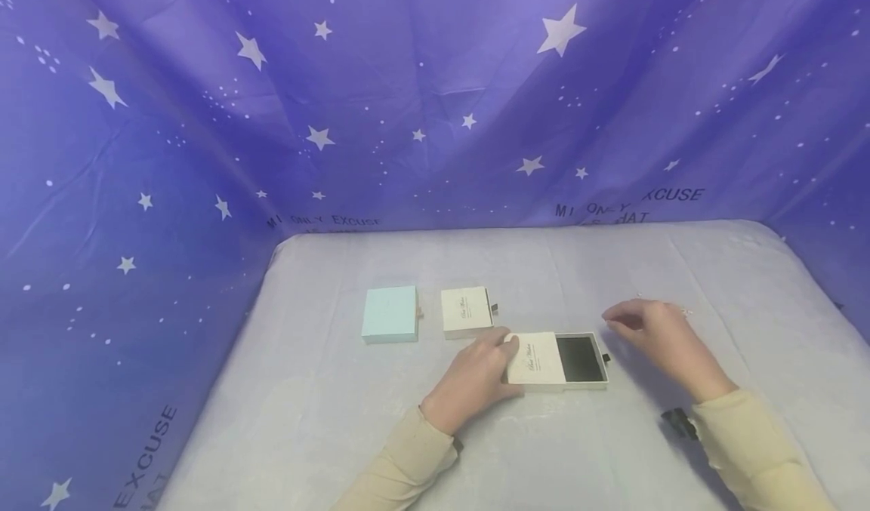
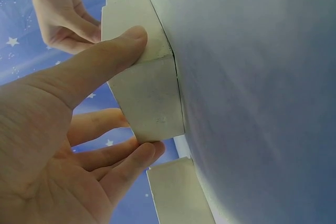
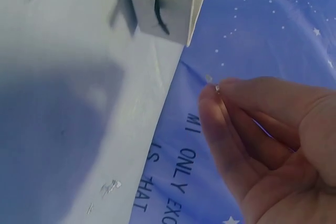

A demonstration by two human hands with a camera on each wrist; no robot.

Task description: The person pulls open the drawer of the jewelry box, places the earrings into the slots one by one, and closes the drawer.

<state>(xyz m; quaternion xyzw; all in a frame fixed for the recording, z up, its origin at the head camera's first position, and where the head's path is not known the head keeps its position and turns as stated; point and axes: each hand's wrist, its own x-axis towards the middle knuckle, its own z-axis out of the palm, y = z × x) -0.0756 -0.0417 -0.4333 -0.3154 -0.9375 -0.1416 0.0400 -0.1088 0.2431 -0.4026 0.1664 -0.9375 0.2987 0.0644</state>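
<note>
My left hand (image 1: 473, 379) grips the closed end of a cream drawer box (image 1: 537, 360) with dark lettering on its lid. In the left wrist view the thumb lies along one side of this box (image 2: 149, 95) and the fingertips touch the opposite side. Its drawer, lined in black (image 1: 579, 360), is pulled out to the right and has a dark tab (image 1: 607, 358). My right hand (image 1: 669, 341) hovers right of the drawer. Between thumb and forefinger it pinches a tiny shiny piece (image 3: 217, 89), perhaps jewellery; most of it is hidden.
A light blue box (image 1: 390, 313) and a second cream drawer box (image 1: 465, 311) sit behind the left hand. Small sparkly pieces (image 3: 111, 187) lie on the pale cloth-covered table (image 1: 306, 420) beyond the right hand. A blue star-patterned curtain (image 1: 421, 96) encloses the back and sides.
</note>
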